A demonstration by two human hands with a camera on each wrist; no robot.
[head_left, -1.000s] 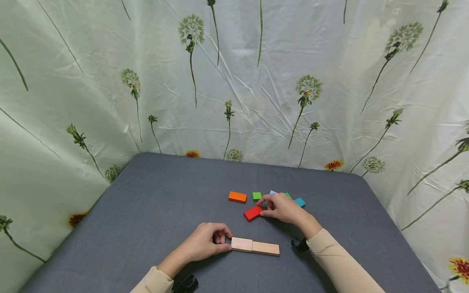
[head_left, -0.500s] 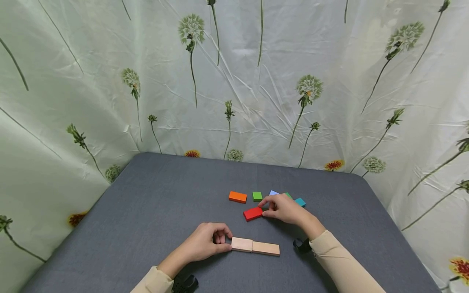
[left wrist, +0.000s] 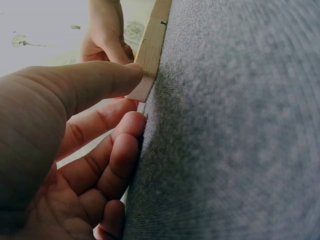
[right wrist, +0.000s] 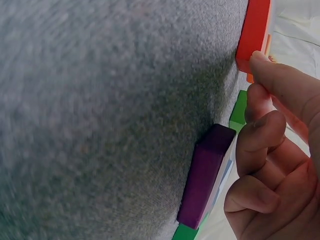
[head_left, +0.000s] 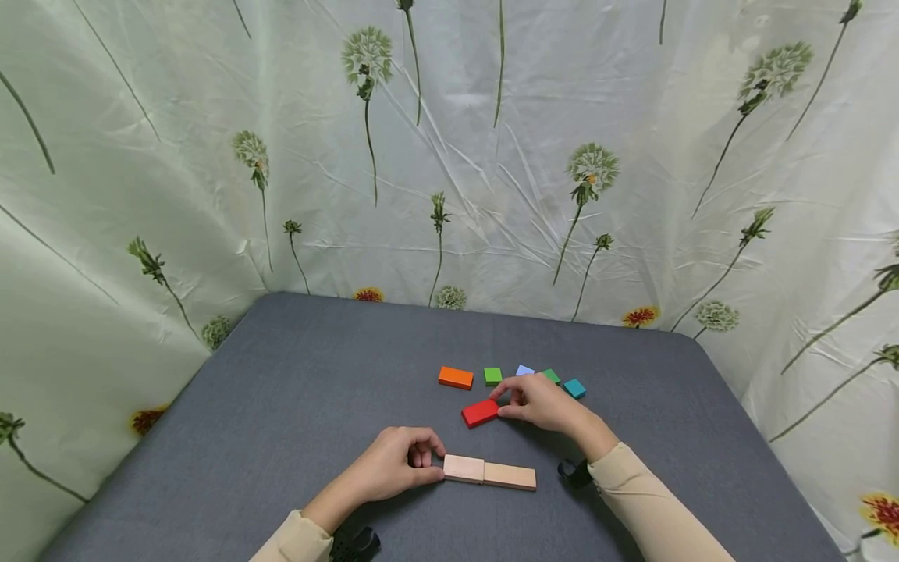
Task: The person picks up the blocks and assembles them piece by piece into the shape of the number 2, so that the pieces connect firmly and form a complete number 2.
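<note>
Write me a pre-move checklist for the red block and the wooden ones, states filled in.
1. Right hand has the red block: ok, pinched at one end.
2. Left hand at the left wooden block: ok, at its outer end.
3. Left wooden block meets the right wooden block end to end: ok.
4. Red block lined up with the wooden pair: not ok, it lies farther out and angled.
5. Purple block free of the right hand: cannot tell; the hand hides it in the head view.
</note>
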